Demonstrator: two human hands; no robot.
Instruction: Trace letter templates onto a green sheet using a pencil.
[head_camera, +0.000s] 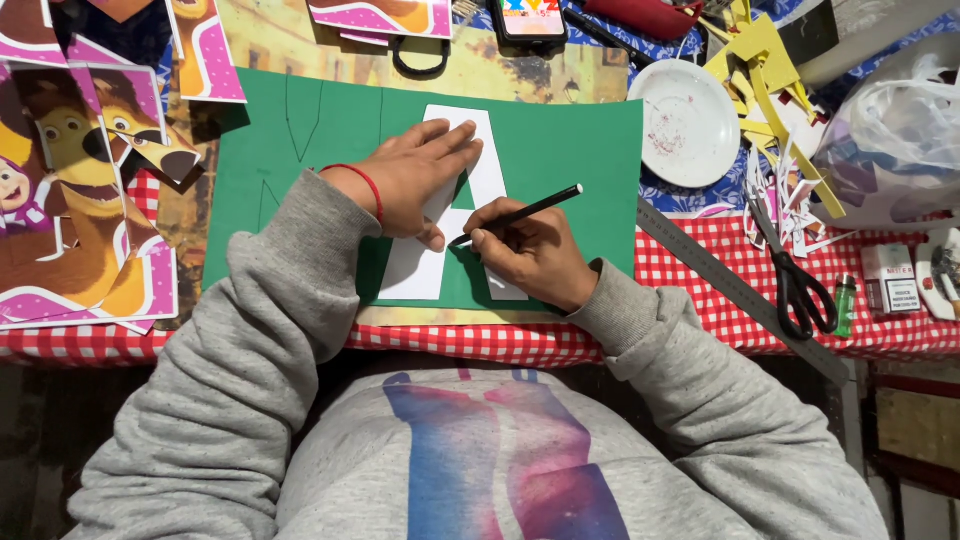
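- Scissors (802, 290) with black handles lie near the table's front edge at the right, beside a metal ruler (735, 288).
- Right hand (530, 250) pinches a black pencil (518, 214), tip at the white letter template's (478, 170) inner edge.
- Left hand (420, 175), fingers together, presses flat on the template, which lies on the green sheet (570, 140).
- White plate (690, 122) sits beyond the sheet's right edge.
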